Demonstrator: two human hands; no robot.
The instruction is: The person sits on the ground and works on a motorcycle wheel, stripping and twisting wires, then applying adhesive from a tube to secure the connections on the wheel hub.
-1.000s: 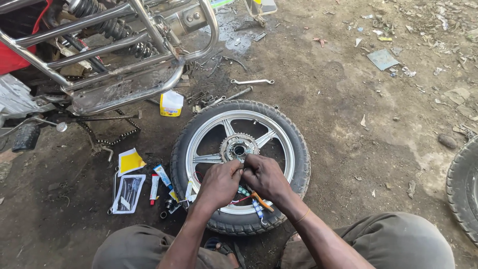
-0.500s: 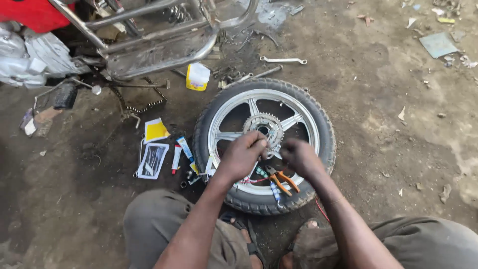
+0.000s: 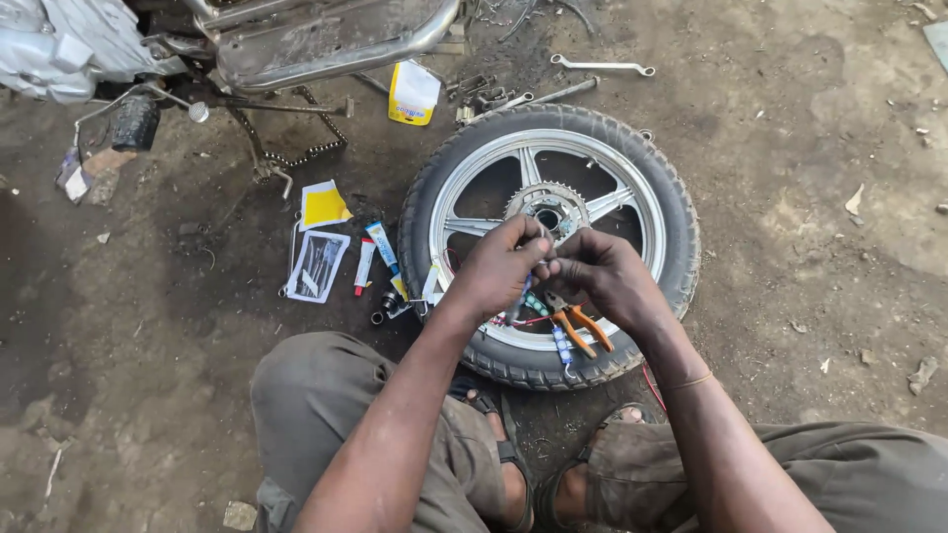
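A motorcycle wheel (image 3: pixel 660 188) with a black tyre and silver spoked rim lies flat on the dirt. A toothed sprocket (image 3: pixel 548 205) sits at its hub. My left hand (image 3: pixel 497 268) and my right hand (image 3: pixel 604 273) meet just above the rim, fingertips pinched together on a small part that is too small to make out. Under my hands, orange-handled pliers (image 3: pixel 580 327) and a small blue tube rest on the rim.
Left of the wheel lie small tubes (image 3: pixel 380 247), a yellow packet (image 3: pixel 323 206) and a clear packet (image 3: pixel 316 266). A yellow-white bottle (image 3: pixel 413 93), spanners (image 3: pixel 602 66), a chain (image 3: pixel 296 153) and a motorcycle frame (image 3: pixel 326 44) lie beyond. My knees and sandalled feet are close to the tyre.
The view has shifted, so the wheel sits more to the right and nearer. My hands have stayed together over the rim, lifted slightly toward the hub.
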